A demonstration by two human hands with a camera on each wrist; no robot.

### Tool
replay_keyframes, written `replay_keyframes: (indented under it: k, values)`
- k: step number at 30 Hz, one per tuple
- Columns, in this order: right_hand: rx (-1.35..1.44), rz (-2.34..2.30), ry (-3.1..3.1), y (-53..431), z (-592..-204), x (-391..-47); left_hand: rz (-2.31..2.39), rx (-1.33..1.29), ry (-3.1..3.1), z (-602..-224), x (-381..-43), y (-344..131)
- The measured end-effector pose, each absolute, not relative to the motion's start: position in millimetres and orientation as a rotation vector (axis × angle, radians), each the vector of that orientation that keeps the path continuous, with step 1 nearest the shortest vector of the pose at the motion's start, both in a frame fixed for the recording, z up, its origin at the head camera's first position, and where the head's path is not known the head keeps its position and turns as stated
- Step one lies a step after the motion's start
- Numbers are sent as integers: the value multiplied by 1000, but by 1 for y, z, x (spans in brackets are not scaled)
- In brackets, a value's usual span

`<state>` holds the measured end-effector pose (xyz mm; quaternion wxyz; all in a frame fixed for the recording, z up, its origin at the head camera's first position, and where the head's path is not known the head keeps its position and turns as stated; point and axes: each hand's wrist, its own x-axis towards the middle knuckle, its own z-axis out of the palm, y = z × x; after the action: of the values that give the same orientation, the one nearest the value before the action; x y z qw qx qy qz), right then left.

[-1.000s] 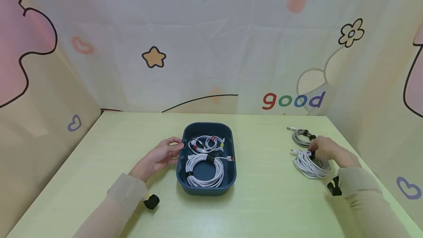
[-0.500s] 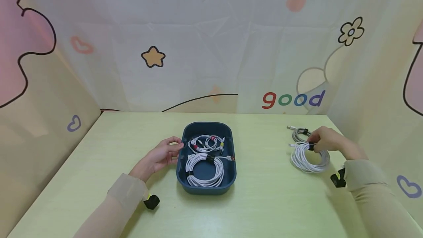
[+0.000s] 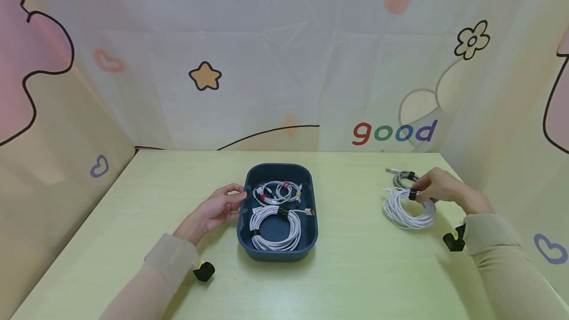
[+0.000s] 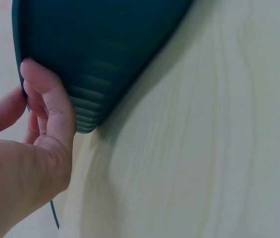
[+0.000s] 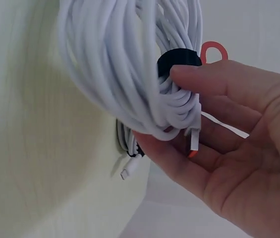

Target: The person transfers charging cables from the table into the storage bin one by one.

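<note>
In the head view, a dark blue storage box (image 3: 277,257) stands mid-table with a large coiled white cable (image 3: 255,228) at its near end. Smaller white cables (image 3: 284,191) with red and yellow ties lie behind that coil. My left hand (image 3: 219,207) holds the box by its left rim; in the left wrist view, bent fingers (image 4: 55,106) lie against the outer wall. On the right, my right hand (image 3: 444,189) grips a thick coil of white cable (image 5: 115,64), thumb by its black strap (image 5: 179,58). A white plug with an orange tip (image 5: 194,144) hangs beside the fingers.
A grey coiled cable (image 3: 402,178) with black ties lies on the pale wooden table (image 3: 355,260), just behind the held coil. A printed cloth (image 3: 266,63) closes off the back and both sides.
My right hand has lifted the white cable coil and drawn it slightly back and to the left, exposing the table under it. My left hand and the box stay put.
</note>
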<state>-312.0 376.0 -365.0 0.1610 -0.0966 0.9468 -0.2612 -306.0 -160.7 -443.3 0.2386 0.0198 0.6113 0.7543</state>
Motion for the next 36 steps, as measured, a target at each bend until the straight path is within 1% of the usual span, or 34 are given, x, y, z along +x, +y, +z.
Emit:
replay_keyframes:
  k: [10, 22, 29, 36]
  values:
    - [-283, -983, 2614, 376, -375, -309, 2070, 51, 1668, -443, -305, -161]
    - [-273, -967, 2629, 364, -375, -316, 2059, 50, 1692, -444, -306, -160]
    - [-317, -982, 2628, 356, -372, -319, 2062, 50, 1688, -445, -307, -160]
    - [-277, -989, 2625, 348, -368, -322, 2065, 53, 1681, -446, -309, -161]
